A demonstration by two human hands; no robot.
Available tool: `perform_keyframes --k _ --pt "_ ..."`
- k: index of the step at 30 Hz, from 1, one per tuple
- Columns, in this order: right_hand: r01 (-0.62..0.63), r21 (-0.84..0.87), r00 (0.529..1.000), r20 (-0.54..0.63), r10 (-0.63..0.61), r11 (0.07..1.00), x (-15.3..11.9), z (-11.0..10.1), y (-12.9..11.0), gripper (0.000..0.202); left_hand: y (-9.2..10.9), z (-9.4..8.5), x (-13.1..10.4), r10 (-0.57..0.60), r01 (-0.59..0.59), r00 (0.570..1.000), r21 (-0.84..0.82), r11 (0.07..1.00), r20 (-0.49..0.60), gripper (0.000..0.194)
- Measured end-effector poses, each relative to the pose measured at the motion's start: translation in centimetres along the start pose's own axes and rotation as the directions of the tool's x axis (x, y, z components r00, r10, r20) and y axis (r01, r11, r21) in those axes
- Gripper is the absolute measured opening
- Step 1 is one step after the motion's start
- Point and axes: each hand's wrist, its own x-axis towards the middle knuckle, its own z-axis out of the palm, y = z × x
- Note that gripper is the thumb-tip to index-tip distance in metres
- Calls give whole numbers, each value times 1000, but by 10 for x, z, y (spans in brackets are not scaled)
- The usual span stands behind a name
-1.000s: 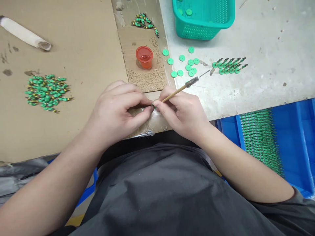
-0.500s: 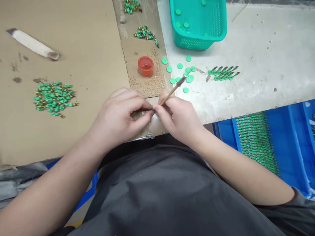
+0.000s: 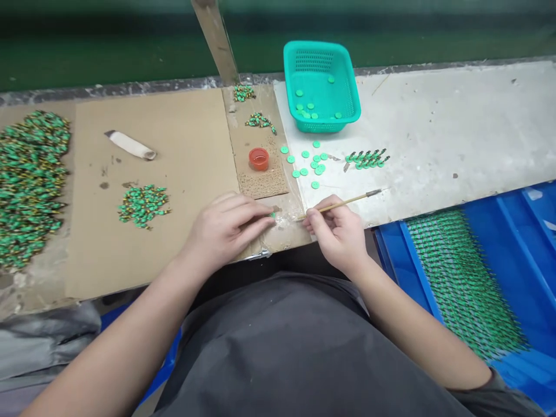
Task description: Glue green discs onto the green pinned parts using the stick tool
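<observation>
Fingertips of the left hand (image 3: 226,229) pinch a tiny green piece (image 3: 273,215) at the cardboard's (image 3: 174,145) near edge; keep it pinned steady; right hand (image 3: 336,229) grips the thin brush (image 3: 343,201), tip aimed rightward; best brought back in short, light strokes.

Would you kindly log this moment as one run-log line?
left hand: pinches small green piece | right hand: holds thin brush | nearby: orange cup, green discs

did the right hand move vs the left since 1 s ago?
Yes. The right hand, holding the thin brush, has pulled rightward off the left hand; a gap now shows over the taped cardboard edge.
</observation>
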Motion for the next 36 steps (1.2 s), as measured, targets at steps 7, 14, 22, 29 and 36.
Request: perform_keyframes --k 7,14,22,29,36 --pt "19 -58 999 28 -17 998 -4 0 3 17 12 -20 3 -399 340 908 -333 880 -127 18" --pt "37 -86 998 54 -33 996 -7 0 5 20 53 -63 20 -523 416 852 -579 701 -22 37" --pt "71 -60 995 70 -67 996 -6 4 7 25 81 -79 38 -483 387 876 -586 712 -8 43" --pt "53 -35 998 44 -52 998 -19 -12 -4 20 72 -57 53 -482 445 876 -374 814 -7 47" --pt "-13 -51 996 -91 8 999 -38 -51 0 20 55 22 118 -264 285 953 -149 947 148 40"
